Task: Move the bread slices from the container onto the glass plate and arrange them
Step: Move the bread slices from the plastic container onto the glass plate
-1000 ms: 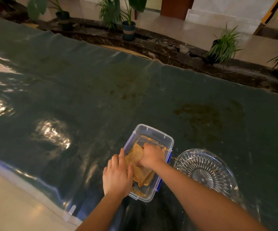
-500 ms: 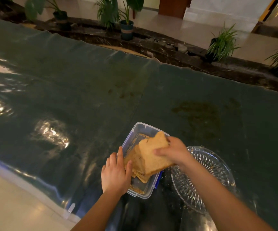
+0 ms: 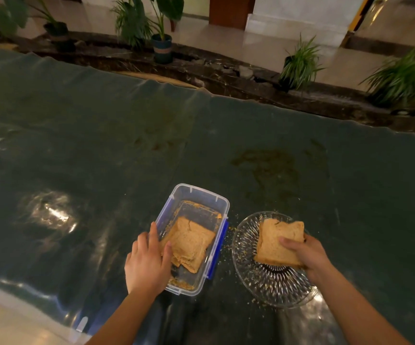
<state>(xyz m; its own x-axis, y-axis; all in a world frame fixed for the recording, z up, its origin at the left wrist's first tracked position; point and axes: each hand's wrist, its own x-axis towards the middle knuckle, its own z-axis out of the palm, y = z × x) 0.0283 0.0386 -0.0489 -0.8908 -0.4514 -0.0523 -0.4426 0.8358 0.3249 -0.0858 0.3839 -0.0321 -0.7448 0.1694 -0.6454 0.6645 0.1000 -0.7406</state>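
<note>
A clear plastic container [image 3: 196, 195] with blue clips sits on the dark green table cover. Brown bread slices [image 3: 189, 242] lie stacked inside it, with crumbs on the bottom. My left hand [image 3: 146, 262] grips the container's near left wall, thumb inside against the stack. To the right stands a cut-glass plate [image 3: 268, 285]. My right hand [image 3: 306, 257] holds one bread slice [image 3: 273, 240] over the plate's upper half, thumb on top of the slice; whether the slice touches the glass I cannot tell.
Crumbs [image 3: 229, 247] are scattered between the container and plate. A brownish stain [image 3: 266, 165] marks the cover further back. Potted plants [image 3: 161, 46] stand on a dark ledge beyond the table's far edge. The near table edge [image 3: 27, 302] runs at lower left.
My right hand lifted one slice out of the container and carried it right, over the glass plate. My left hand stayed on the container's wall.
</note>
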